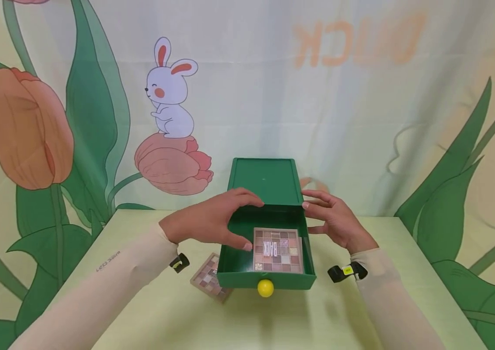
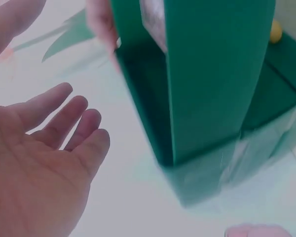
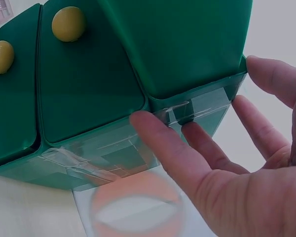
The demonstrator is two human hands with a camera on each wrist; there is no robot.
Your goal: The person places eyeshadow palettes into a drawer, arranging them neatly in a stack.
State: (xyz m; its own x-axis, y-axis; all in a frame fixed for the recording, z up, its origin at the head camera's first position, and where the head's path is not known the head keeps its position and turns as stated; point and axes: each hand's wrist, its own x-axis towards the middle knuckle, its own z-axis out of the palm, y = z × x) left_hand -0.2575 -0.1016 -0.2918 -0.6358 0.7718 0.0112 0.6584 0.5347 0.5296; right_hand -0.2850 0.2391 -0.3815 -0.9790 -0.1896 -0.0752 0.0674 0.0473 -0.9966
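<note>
Between 2 hands (image 1: pixel 212 221) (image 1: pixel 336 218), the drawer (image 1: pixel 240 281) points lengthwise at the viewer.

In front of you hangs a pale, softly creased fabric backdrop (image 1: pixel 247 112), filling the view behind the light yellow-green table (image 1: pixel 142 316). To your left it carries a large orange tulip (image 1: pixel 28 129) among broad green leaves (image 1: pixel 94 92), and next to them a white rabbit (image 1: pixel 170 90) seated on a sideways pink tulip (image 1: pixel 170 165). Faint, reversed orange letters (image 1: pixel 345 43) show at upper right, green foliage (image 1: pixel 454 150) rises further right, and soft shadows dim the tabletop
</note>
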